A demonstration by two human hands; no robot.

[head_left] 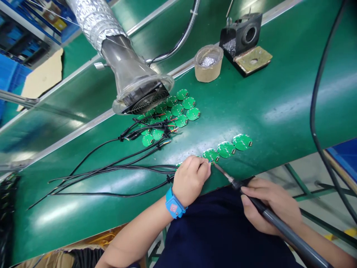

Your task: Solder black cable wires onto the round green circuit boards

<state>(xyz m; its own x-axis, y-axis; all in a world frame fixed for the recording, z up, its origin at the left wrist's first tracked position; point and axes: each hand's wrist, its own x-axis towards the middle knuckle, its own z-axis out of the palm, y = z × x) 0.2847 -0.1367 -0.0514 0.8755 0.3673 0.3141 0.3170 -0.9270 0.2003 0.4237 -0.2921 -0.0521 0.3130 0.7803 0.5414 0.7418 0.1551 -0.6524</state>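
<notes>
My right hand [269,208] is closed around the grey handle of a soldering iron [251,199]. Its metal tip reaches up-left to a round green circuit board [211,155] near the belt's front edge. My left hand [191,178], with a blue wrist strap [174,205], is pinched beside that board, on something too small to make out. Two more round boards [234,146] lie in a row to the right of it. Black wires [117,169] run left from under my left hand.
A cluster of several round green boards [173,111] with wire ends lies under a fume extraction hood [139,89]. At the back stand a tape-wrapped cup [208,70] of silvery bits and a black soldering iron stand [242,37]. A black cable [315,111] hangs at the right.
</notes>
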